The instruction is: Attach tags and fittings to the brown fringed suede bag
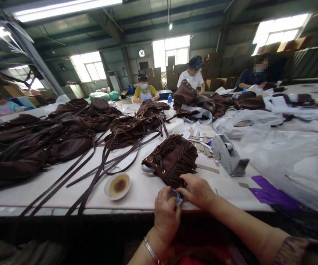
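Observation:
A dark brown fringed bag (172, 160) with gold eyelets lies on the table in front of me, its lower end toward my hands. My left hand (166, 209), with a silver bangle at the wrist, has its fingers closed round a small grey, crumpled item (177, 197) at the table's front edge. The fingers of my right hand (196, 189) pinch at the bag's near end, beside that grey item. What exactly lies between these fingertips is too small to make out.
A white bowl (117, 186) of brownish stuff stands left of the bag. Brown bags (37, 143) with long straps pile up at the left. A grey tape dispenser (228, 155), purple piece (273, 193) and plastic sheets (293, 158) lie right. People sit or stand across the table.

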Motion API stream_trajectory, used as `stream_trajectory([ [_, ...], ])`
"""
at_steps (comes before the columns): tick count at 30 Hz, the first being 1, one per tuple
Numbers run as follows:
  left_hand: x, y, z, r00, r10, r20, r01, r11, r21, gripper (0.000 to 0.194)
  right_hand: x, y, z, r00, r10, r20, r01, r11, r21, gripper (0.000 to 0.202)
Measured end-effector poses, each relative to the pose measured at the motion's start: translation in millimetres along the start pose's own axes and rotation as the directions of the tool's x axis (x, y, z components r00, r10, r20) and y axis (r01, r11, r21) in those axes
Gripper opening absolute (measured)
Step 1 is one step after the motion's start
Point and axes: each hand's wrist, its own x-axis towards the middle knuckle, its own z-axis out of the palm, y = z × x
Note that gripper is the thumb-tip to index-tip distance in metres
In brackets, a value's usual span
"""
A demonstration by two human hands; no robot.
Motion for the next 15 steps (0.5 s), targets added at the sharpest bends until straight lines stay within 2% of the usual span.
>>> stream_trajectory([
  [3,-2.7,-0.1,-2.4,0.999,0.042,-0.017,-0.042,0.999,-0.016,0.025,10.3,-11.3,5.1,0.994,0.096,0.059,-0.085,0.983,-0.162,0.023],
  [7,-3.4,3.1,-10.9,0.998,0.059,-0.026,-0.061,0.997,-0.053,0.022,19.2,-10.6,12.8,0.983,0.158,0.096,-0.138,0.973,-0.187,0.016],
  [12,-1.6,3.5,-20.4,0.998,0.061,0.015,-0.06,0.996,-0.063,0.021,19.3,1.5,16.8,0.984,0.138,0.11,-0.125,0.985,-0.116,0.016],
  [14,-0.8,1.0,-22.3,0.997,0.055,0.054,-0.052,0.997,-0.052,0.018,15.7,4.4,12.5,0.994,0.064,0.09,-0.057,0.995,-0.078,0.017],
  [15,-0.4,-0.6,-22.9,0.996,0.048,0.072,-0.045,0.998,-0.045,0.017,13.5,5.1,8.9,0.996,-0.01,0.083,0.014,0.998,-0.057,0.017],
])
